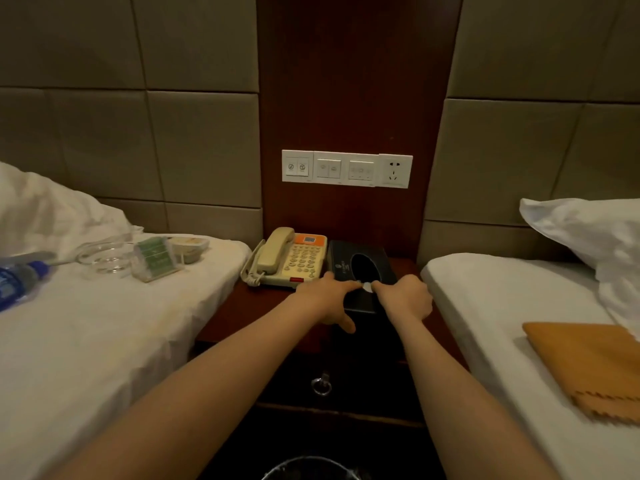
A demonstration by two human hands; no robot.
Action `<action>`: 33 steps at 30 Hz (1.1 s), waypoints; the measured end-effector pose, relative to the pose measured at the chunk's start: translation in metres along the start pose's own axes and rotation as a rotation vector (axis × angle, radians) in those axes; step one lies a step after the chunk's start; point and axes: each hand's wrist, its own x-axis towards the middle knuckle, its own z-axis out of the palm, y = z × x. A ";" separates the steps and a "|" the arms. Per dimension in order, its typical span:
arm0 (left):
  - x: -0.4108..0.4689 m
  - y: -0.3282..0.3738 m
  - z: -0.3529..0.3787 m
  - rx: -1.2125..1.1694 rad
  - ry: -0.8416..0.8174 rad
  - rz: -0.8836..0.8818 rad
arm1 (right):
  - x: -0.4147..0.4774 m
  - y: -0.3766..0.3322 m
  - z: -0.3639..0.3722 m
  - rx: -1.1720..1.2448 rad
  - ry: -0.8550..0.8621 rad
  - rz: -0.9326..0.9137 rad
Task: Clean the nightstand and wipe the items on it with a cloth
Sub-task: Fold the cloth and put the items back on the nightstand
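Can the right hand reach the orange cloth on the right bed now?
Probably yes: the orange cloth lies uncovered beside that arm, with nothing between. But the right hand first must release the tissue it pinches.
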 end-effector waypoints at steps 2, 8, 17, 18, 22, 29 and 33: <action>0.007 -0.001 0.000 -0.002 -0.016 -0.003 | 0.004 -0.001 0.003 -0.034 0.002 -0.014; 0.030 -0.009 0.008 0.056 0.018 -0.059 | 0.024 -0.009 0.021 0.012 -0.022 -0.073; 0.082 -0.024 0.011 0.103 0.131 -0.111 | 0.064 -0.016 0.006 -0.365 -0.583 -0.477; 0.089 -0.024 0.012 0.075 0.150 -0.115 | 0.066 -0.019 0.007 -0.457 -0.518 -0.536; 0.114 -0.027 0.012 0.052 0.179 -0.130 | 0.070 -0.027 0.019 -0.499 -0.359 -0.583; 0.138 -0.026 0.019 0.056 0.244 -0.155 | 0.091 -0.030 0.039 -0.576 -0.275 -0.578; 0.144 -0.027 0.018 0.055 0.269 -0.140 | 0.097 -0.032 0.043 -0.579 -0.264 -0.571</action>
